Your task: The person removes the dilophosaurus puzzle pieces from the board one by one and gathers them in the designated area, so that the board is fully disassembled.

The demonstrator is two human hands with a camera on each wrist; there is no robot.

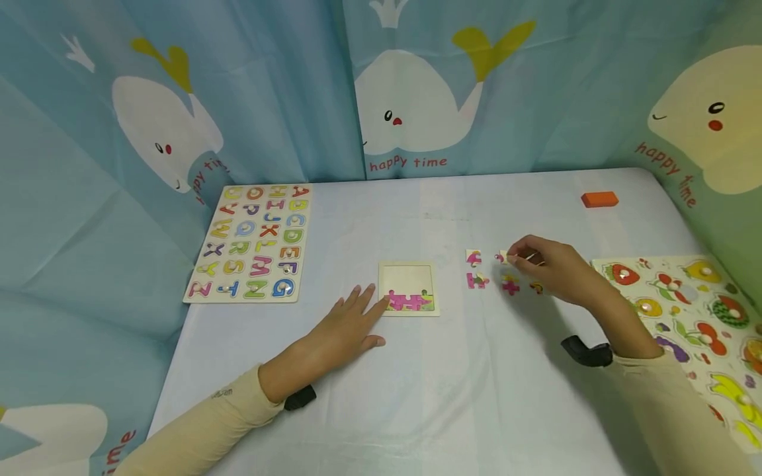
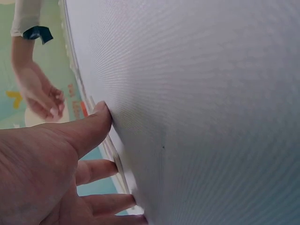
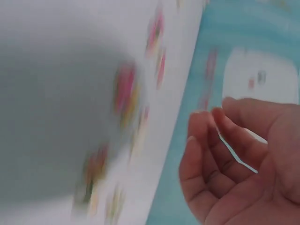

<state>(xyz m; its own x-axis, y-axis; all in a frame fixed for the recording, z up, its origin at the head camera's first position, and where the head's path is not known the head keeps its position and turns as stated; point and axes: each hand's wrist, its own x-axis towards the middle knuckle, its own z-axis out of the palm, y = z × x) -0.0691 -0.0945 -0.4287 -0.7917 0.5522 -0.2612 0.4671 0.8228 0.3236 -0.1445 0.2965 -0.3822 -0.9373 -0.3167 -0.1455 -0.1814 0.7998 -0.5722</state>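
A small square puzzle board (image 1: pixel 436 291) lies on the table, with pink and green jigsaw pieces (image 1: pixel 407 302) fitted along its near side. My left hand (image 1: pixel 342 330) is spread flat beside it, the index fingertip on the board's left edge. To the right lie several loose jigsaw pieces, among them a pink one (image 1: pixel 473 258), a pink-and-green one (image 1: pixel 477 281) and a pink-and-yellow one (image 1: pixel 510 285). Over them hovers my right hand (image 1: pixel 553 268), fingers loosely bent and thumb close to the index fingertip. Nothing shows between those fingertips in the right wrist view, where the pieces (image 3: pixel 125 89) look blurred.
An alphabet board (image 1: pixel 247 244) lies at the left of the table. A fruit board (image 1: pixel 684 317) lies at the right, partly under the right forearm. An orange block (image 1: pixel 600 199) sits at the back right. Whale-print curtains (image 1: pixel 286 86) surround the table.
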